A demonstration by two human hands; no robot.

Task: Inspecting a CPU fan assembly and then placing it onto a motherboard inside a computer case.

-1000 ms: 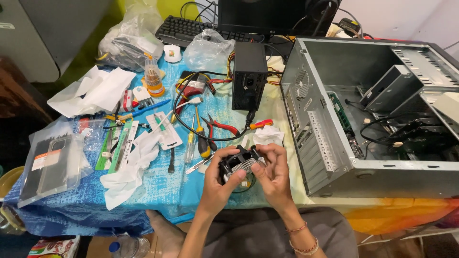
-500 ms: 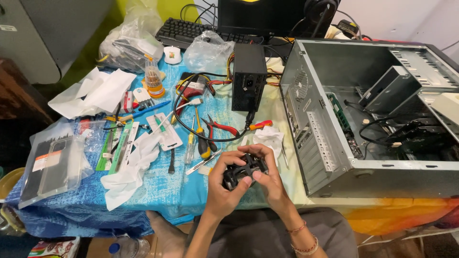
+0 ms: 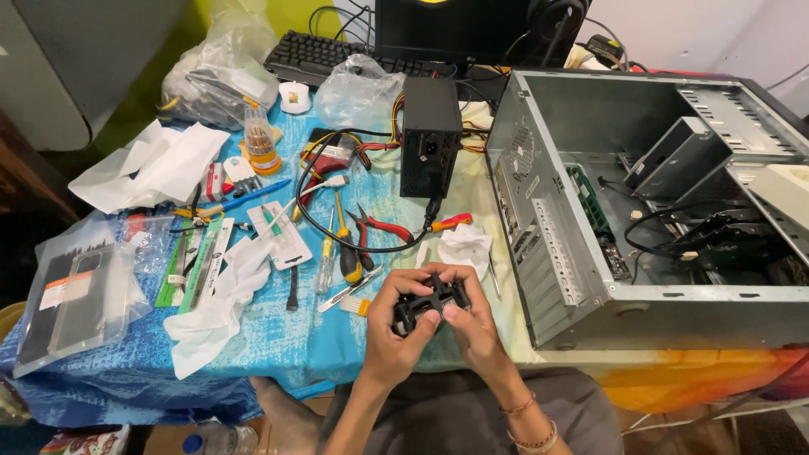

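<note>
Both sets of fingers (image 3: 421,280) are clamped on a small black plastic fan frame (image 3: 430,305), thumbs pressed on its near face and the other fingers curled over its far edge. The left hand (image 3: 394,324) grips its left side, the right hand (image 3: 472,316) its right, and a beaded bracelet (image 3: 522,406) circles the right wrist. The frame is squarish with open ribs and projecting corner tabs, matte and dark; it is held just above the near edge of the table (image 3: 337,354), over the person's lap.

Just beyond the hands lies a crumpled white tissue (image 3: 465,246), and to its left red-handled pliers (image 3: 377,229) and a yellow-and-black screwdriver (image 3: 347,253) rest on the blue patterned cloth. A black boxy power supply (image 3: 430,135) stands further back, its black cable (image 3: 320,221) looping across the tools. More white tissues (image 3: 211,316) and flat tool packets (image 3: 198,265) lie to the left, with a clear plastic phone-case package (image 3: 80,291) near the edge.

To the right, an open grey metal computer case (image 3: 556,261) lies on its side; inside are a green circuit board (image 3: 594,206), black cables (image 3: 666,227) and metal drive bays (image 3: 678,156). A black keyboard (image 3: 324,57) sits at the back beside clear plastic bags (image 3: 358,84).
</note>
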